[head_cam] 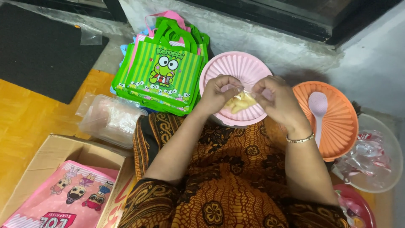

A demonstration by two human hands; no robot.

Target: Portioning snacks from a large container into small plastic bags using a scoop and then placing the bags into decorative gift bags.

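The pink lid point(236, 69) sits under both hands, the orange lid point(341, 122) with a spoon point(318, 105) just past the right hand point(276, 99). The left hand point(219, 93) and right hand pinch a small clear bag point(241, 101) of pale snacks between them. It looks like closing time; the fingers need a tight, steady twist.

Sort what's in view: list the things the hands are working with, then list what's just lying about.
In hand:
left hand and right hand, both pinching a small clear bag of pale yellow snacks
pink ribbed lid beneath them

Lying about:
green striped frog bags
orange lid with pink spoon
clear tub
cardboard box holding a pink cartoon bag
clear bowl of wrappers
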